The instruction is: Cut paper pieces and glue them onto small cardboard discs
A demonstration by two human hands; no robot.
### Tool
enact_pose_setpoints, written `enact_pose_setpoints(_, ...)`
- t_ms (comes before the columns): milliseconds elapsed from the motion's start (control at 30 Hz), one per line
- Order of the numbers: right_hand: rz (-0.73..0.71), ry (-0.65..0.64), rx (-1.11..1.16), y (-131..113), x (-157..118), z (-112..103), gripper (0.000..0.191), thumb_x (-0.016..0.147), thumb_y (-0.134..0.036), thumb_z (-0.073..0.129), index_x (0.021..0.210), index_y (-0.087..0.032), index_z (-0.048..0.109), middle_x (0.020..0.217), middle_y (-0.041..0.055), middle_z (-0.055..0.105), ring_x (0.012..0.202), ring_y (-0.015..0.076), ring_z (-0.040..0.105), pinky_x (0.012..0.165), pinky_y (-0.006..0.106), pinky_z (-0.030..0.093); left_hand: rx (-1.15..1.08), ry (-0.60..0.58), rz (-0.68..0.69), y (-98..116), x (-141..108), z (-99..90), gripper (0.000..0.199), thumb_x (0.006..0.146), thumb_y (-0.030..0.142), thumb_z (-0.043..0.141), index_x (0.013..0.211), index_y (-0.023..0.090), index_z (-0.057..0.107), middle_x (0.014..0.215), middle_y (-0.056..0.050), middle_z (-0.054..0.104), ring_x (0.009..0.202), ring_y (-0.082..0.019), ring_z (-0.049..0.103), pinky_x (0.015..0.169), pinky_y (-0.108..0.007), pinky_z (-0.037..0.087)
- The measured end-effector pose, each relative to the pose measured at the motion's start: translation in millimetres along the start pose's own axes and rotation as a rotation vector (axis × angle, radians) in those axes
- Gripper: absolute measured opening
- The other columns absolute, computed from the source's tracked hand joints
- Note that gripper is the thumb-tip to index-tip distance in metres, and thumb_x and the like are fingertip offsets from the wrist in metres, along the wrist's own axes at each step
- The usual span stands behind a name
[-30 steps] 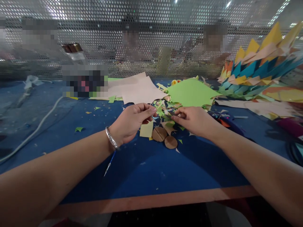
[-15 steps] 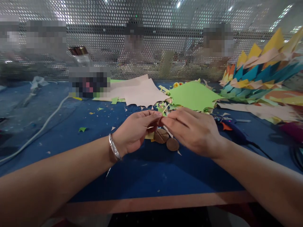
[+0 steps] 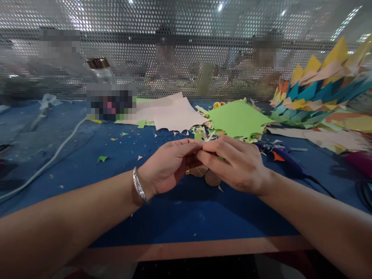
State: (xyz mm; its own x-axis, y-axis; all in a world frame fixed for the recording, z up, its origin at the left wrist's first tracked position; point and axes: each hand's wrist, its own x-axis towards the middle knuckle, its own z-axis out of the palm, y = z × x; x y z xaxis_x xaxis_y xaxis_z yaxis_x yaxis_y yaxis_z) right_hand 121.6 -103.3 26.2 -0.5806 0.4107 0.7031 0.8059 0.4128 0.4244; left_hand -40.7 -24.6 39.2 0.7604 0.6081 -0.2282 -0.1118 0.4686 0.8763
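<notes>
My left hand point(image 3: 167, 164) and my right hand point(image 3: 236, 162) meet fingertip to fingertip over the middle of the blue table, both closed in a pinch. A narrow pale paper strip point(image 3: 211, 135) pokes up from between their fingertips; most of it is hidden by the fingers. Just below the hands, two round brown discs point(image 3: 213, 178) lie on the table, one partly covered by my fingers. Small paper scraps point(image 3: 198, 134) are scattered behind the fingertips.
Scalloped pale pink paper point(image 3: 178, 112) and green paper point(image 3: 238, 118) lie behind my hands. A dark blue glue gun point(image 3: 286, 159) with a cord rests at right, near a layered folded-paper piece point(image 3: 322, 89). A white cable point(image 3: 62, 145) crosses the left. Perforated metal panel point(image 3: 192, 23) stands behind.
My fingertips have drawn closer together and shifted over the brown discs, covering more of them. The pale strip has tilted further to the right.
</notes>
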Motion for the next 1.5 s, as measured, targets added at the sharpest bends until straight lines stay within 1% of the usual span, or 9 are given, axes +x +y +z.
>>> enact_pose_setpoints(167,0.045,0.022,0.187,1,-1,-5,0.012,0.094,-0.01,0.059,0.097,-0.013,0.07,0.09,0.0099,0.071,0.08,0.0186,0.065,0.069,0.032,0.056,-0.012,-0.04,-0.018,3,2,-1.9,0.009,0.083,0.022,0.071,0.076,0.016,0.071,0.075,-0.001,0.067,0.07,-0.011,0.061,0.071,-0.025,0.049)
enact_pose_setpoints(300,0.158,0.036,0.296,0,-2,-6,0.011,0.095,-0.013,0.06,0.099,-0.017,0.07,0.093,0.0083,0.072,0.087,0.0177,0.068,0.074,0.031,0.057,0.032,-0.029,-0.023,4,3,-3.4,0.012,0.084,0.02,0.072,0.073,0.015,0.07,0.072,0.0,0.067,0.069,-0.011,0.062,0.074,-0.025,0.049)
enact_pose_setpoints(400,0.221,0.039,0.361,0,-4,-6,0.013,0.096,-0.014,0.059,0.1,-0.021,0.069,0.094,0.0066,0.072,0.086,0.0173,0.069,0.074,0.031,0.057,0.045,-0.001,-0.009,5,4,-3.3,0.012,0.083,0.019,0.072,0.073,0.015,0.068,0.073,0.0,0.068,0.067,-0.009,0.062,0.074,-0.025,0.048)
enact_pose_setpoints(733,0.203,0.037,0.388,-1,-5,-6,0.015,0.094,-0.011,0.06,0.102,-0.02,0.069,0.095,0.0082,0.073,0.087,0.0177,0.07,0.073,0.032,0.057,0.046,-0.005,0.081,5,1,-2.8,0.011,0.081,0.017,0.073,0.077,0.015,0.064,0.07,0.003,0.066,0.064,-0.008,0.063,0.071,-0.023,0.05)
enact_pose_setpoints(900,0.229,0.04,0.43,-2,-4,-5,0.014,0.094,-0.011,0.061,0.101,-0.02,0.069,0.096,0.0085,0.072,0.087,0.0177,0.07,0.074,0.032,0.057,0.135,0.036,0.169,4,2,-3.4,0.015,0.079,0.014,0.074,0.084,0.016,0.06,0.066,0.004,0.068,0.06,-0.009,0.064,0.07,-0.025,0.052)
enact_pose_setpoints(1033,0.411,0.091,0.553,-1,-4,-2,0.011,0.092,-0.015,0.065,0.097,-0.022,0.071,0.094,0.0059,0.07,0.083,0.0164,0.068,0.072,0.031,0.056,0.243,0.025,0.25,1,3,-6.0,0.02,0.078,0.015,0.075,0.091,0.017,0.059,0.067,0.001,0.071,0.064,-0.012,0.068,0.071,-0.026,0.053)
enact_pose_setpoints(1233,0.768,0.032,0.774,2,-5,1,0.004,0.089,-0.023,0.07,0.089,-0.021,0.073,0.096,0.0042,0.069,0.074,0.0127,0.065,0.056,0.024,0.052,0.379,-0.028,0.301,-1,4,-8.0,0.023,0.08,0.019,0.073,0.095,0.019,0.056,0.072,0.0,0.074,0.073,-0.016,0.075,0.071,-0.026,0.055)
enact_pose_setpoints(1367,0.983,-0.029,1.022,3,-5,3,0.018,0.085,-0.037,0.075,0.087,-0.019,0.072,0.095,0.0038,0.07,0.059,0.0089,0.061,0.049,0.023,0.053,0.463,-0.052,0.333,-1,5,-8.3,0.025,0.08,0.018,0.07,0.097,0.02,0.052,0.071,0.002,0.073,0.072,-0.016,0.075,0.065,-0.024,0.055)
enact_pose_setpoints(1500,1.114,-0.056,1.111,3,-6,4,0.023,0.081,-0.041,0.078,0.089,-0.02,0.074,0.096,0.0043,0.071,0.059,0.0091,0.062,0.048,0.023,0.055,0.495,-0.057,0.36,-1,5,-8.6,0.029,0.081,0.018,0.069,0.1,0.021,0.048,0.068,0.004,0.071,0.07,-0.016,0.074,0.06,-0.022,0.054)
